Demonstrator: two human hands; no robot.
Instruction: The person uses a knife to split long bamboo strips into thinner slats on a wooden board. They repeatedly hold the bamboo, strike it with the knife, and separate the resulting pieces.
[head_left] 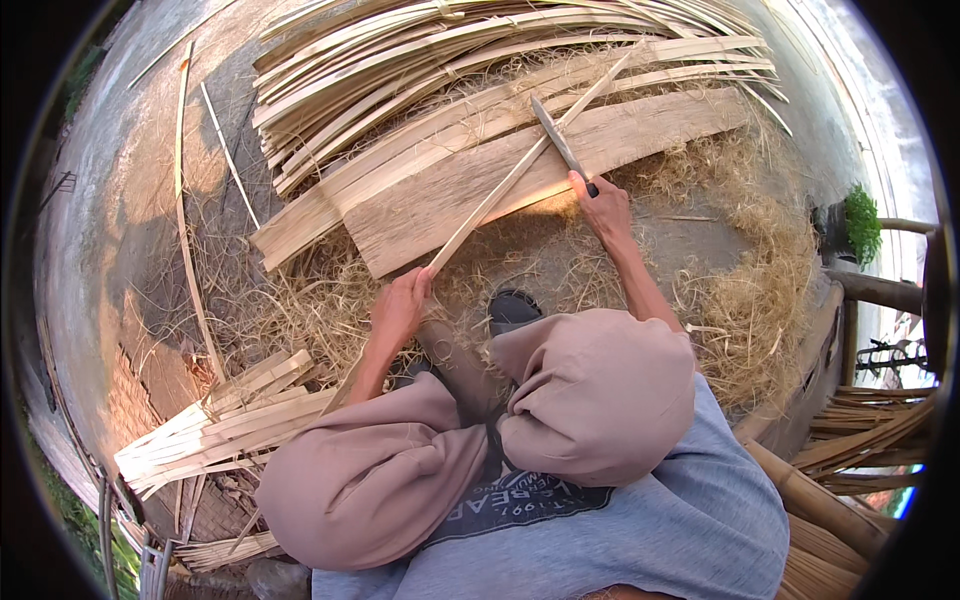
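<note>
My left hand (402, 300) is closed around the near end of a long, thin bamboo strip (487, 205). The strip slants up and away to the right, across a wide wooden board (440, 205). In my right hand (604, 208) is the dark handle of a knife (558, 137). Its long blade points away from me and to the left, crossing the strip above the board; whether the edge touches the strip I cannot tell. Behind the board lies a large stack of split bamboo strips (400, 95).
Curly shavings (745, 290) cover the ground around the board. Another bundle of strips (225, 425) lies at my left knee. Single strips (182, 190) rest on the ground farther left. A bamboo pole (815, 495) and more strips (865, 425) are at right, below a green plant (862, 225).
</note>
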